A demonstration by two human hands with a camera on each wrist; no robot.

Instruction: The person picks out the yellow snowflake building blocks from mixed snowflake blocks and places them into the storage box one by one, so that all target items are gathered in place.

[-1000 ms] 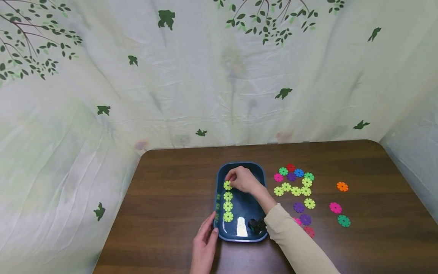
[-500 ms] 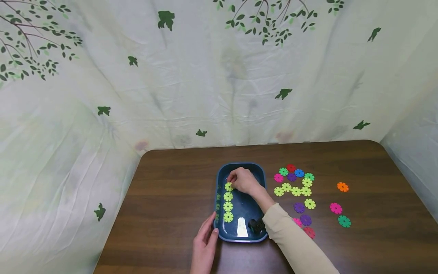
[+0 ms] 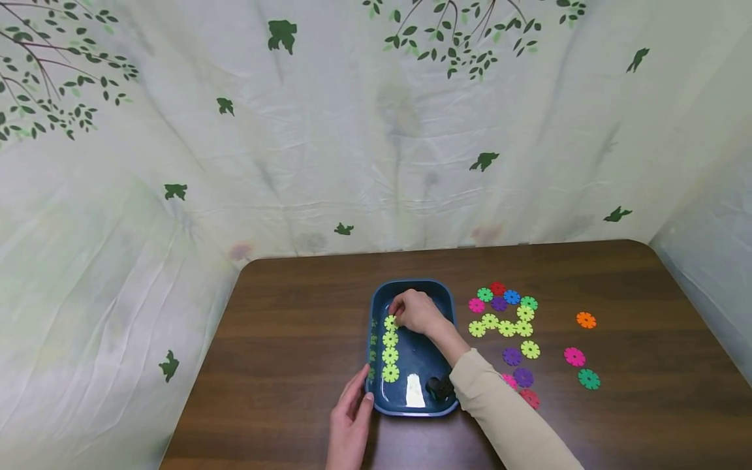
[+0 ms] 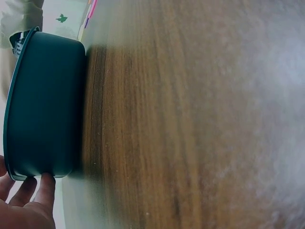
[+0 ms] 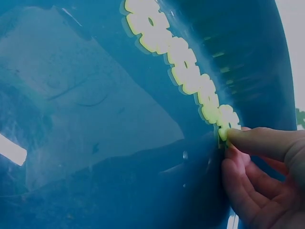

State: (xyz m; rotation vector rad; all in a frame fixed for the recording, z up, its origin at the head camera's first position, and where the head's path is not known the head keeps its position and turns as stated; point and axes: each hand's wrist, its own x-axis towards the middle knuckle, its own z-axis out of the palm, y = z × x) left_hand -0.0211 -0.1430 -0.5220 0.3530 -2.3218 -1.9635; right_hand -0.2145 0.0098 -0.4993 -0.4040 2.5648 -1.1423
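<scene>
In the head view a dark blue plastic tray [image 3: 423, 365] holds a straight row of yellow-green flower-shaped interlocking discs [image 3: 390, 356] along its left side. My right hand [image 3: 416, 311] reaches into the tray and pinches the disc at the far end [image 3: 390, 322] between thumb and fingers. The right wrist view shows the pinched disc [image 5: 229, 120] against the end of the row [image 5: 185, 65]. My left hand [image 3: 349, 418] rests at the tray's near left corner with fingers fairly straight. From the left wrist, its fingers [image 4: 45, 190] touch the tray's outer wall [image 4: 45, 105] below the rim.
Right of the tray, more yellow-green discs [image 3: 506, 328] lie among purple [image 3: 512, 356], blue [image 3: 512, 297], red and green ones. An orange disc [image 3: 585, 320] sits farther right. A black wrist device [image 3: 439, 388] is at the right sleeve. The table [image 3: 294, 339] meets a printed curtain behind.
The disc pinched by my right hand has shifted slightly nearer to the rest of the row. My left hand stays at the tray's corner.
</scene>
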